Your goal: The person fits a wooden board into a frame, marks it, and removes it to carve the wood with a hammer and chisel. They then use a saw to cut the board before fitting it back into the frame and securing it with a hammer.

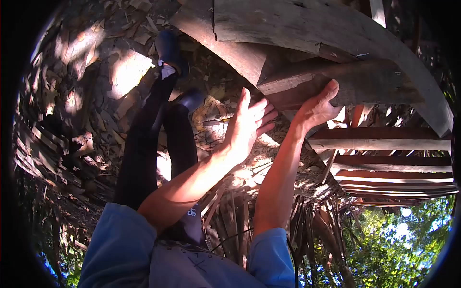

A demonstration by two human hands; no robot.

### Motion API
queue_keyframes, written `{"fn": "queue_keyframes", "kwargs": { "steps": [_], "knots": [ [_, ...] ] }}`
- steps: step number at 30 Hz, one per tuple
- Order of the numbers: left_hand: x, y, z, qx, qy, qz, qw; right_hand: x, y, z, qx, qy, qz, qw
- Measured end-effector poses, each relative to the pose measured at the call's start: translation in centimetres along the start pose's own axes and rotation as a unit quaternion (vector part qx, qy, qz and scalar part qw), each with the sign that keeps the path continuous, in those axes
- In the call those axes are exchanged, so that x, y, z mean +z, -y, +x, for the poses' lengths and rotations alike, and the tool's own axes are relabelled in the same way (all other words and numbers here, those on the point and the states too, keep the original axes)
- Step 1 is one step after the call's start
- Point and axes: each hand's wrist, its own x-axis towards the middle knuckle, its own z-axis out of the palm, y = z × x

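Note:
My left hand [247,125] is open, thumb raised and fingers stretched toward the lower corner of a wooden structure; I see nothing held in it. My right hand [317,108] is against the lower edge of a thick wooden beam [379,84], its thumb up on the beam's side and its other fingers mostly hidden. Above the beam curves a broad, weathered plank [297,26]. A paler board [230,53] slants down to a corner just above my left fingertips.
Wooden slats [384,144] run in rows at the right. Wood chips and dry scraps [91,91] cover the ground around my legs [141,139] and dark shoes [171,53]. Dry fronds or sticks [235,211] stand behind my arms, with green foliage [384,235] at the lower right.

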Motion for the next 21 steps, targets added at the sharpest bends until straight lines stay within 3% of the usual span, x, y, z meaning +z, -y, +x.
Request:
{"fn": "queue_keyframes", "kwargs": {
  "steps": [14,17,21],
  "knots": [
    [0.4,-0.3,-0.6,0.01,-0.002,0.019,1.0,0.0,-0.5,0.7,-0.054,0.018,0.0,0.998],
    [0.3,-0.5,-0.6,-0.005,0.003,0.033,0.999,-0.6,-1.0,0.8,-0.024,0.028,-0.027,0.999],
    [1.5,-0.9,-1.5,-0.003,0.0,0.077,0.997,0.0,0.1,0.9,0.017,0.05,0.056,0.997]
  ]
}}
